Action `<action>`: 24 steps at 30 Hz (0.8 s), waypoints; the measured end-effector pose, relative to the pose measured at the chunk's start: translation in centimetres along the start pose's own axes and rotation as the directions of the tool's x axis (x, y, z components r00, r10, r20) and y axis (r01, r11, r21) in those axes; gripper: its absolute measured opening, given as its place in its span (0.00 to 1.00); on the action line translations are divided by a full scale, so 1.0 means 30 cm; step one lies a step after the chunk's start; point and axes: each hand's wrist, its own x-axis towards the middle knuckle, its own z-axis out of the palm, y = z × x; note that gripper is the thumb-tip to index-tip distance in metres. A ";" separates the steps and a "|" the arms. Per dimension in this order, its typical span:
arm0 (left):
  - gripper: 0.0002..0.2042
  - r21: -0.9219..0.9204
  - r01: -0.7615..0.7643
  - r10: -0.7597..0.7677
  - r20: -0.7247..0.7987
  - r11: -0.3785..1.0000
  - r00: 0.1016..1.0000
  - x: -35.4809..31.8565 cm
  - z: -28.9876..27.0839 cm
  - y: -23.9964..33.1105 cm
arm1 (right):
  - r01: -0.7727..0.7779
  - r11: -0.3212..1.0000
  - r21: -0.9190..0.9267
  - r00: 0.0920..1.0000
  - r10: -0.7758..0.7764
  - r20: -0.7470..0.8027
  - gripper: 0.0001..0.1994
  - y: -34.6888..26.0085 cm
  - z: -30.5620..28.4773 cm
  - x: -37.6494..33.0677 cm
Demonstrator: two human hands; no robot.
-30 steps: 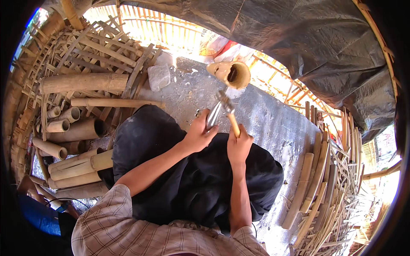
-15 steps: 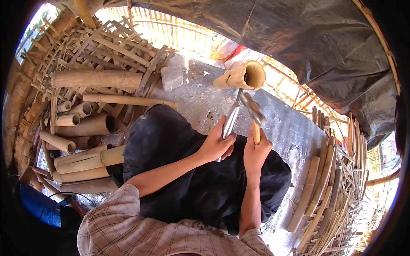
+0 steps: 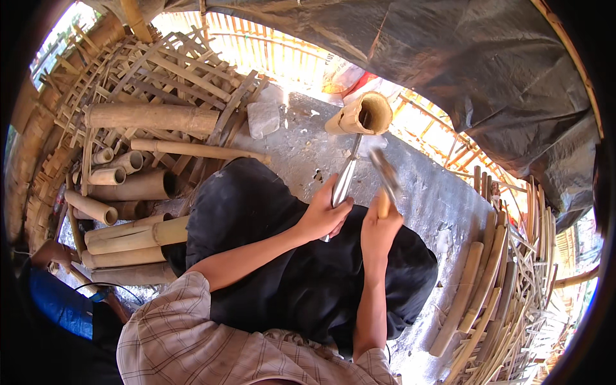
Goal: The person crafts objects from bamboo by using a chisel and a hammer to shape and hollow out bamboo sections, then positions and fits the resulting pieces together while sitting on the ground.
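Observation:
My left hand (image 3: 324, 215) is closed around a long shiny metal chisel (image 3: 344, 183). Its thin shaft slants up and away, and its far tip meets the lower side of a short bamboo tube (image 3: 346, 120), whose hollow end faces right. A hammer (image 3: 385, 172) is in my right hand (image 3: 381, 232), gripped by its pale wooden handle. The hammer's metal head is smeared by motion and sits just right of the chisel, apart from it. Both hands are above my dark-clothed lap.
Cut bamboo tubes (image 3: 131, 186) and a heap of split strips (image 3: 173, 70) lie at left. A pale stone block (image 3: 263, 120) rests on the grey floor (image 3: 410, 167). Bamboo slats (image 3: 487, 276) are piled at right. Another person's hand (image 3: 54, 255) shows at far left.
The hammer head has swung slightly right, away from the chisel, and my right hand has lowered a little. At far left the other person's hand has come further into view.

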 end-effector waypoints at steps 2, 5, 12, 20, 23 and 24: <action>0.11 0.005 0.014 -0.014 -0.030 1.000 0.999 0.010 -0.011 -0.005 | -0.101 0.982 -0.158 0.983 0.123 0.136 0.08 0.047 0.030 0.002; 0.23 0.054 0.009 -0.009 0.007 0.999 1.000 -0.002 -0.024 -0.020 | -0.125 0.991 -0.045 0.989 0.128 0.074 0.09 0.008 -0.029 -0.004; 0.10 -0.005 0.013 -0.013 -0.048 1.000 0.999 -0.006 -0.046 -0.002 | 0.057 0.974 -0.221 0.980 -0.012 0.200 0.06 0.053 0.079 -0.029; 0.22 0.074 -0.045 0.044 0.019 0.996 0.999 0.006 -0.045 -0.040 | -0.118 0.991 0.065 0.993 0.116 0.028 0.04 -0.036 0.049 -0.042; 0.21 0.101 0.024 -0.025 0.005 0.995 1.000 0.014 -0.065 -0.045 | -0.079 0.982 -0.171 0.971 0.115 0.211 0.08 0.084 0.084 -0.047; 0.20 0.141 0.031 -0.033 0.010 0.989 0.999 0.016 -0.073 -0.034 | -0.089 0.983 -0.163 0.970 0.122 0.208 0.08 0.075 0.082 -0.047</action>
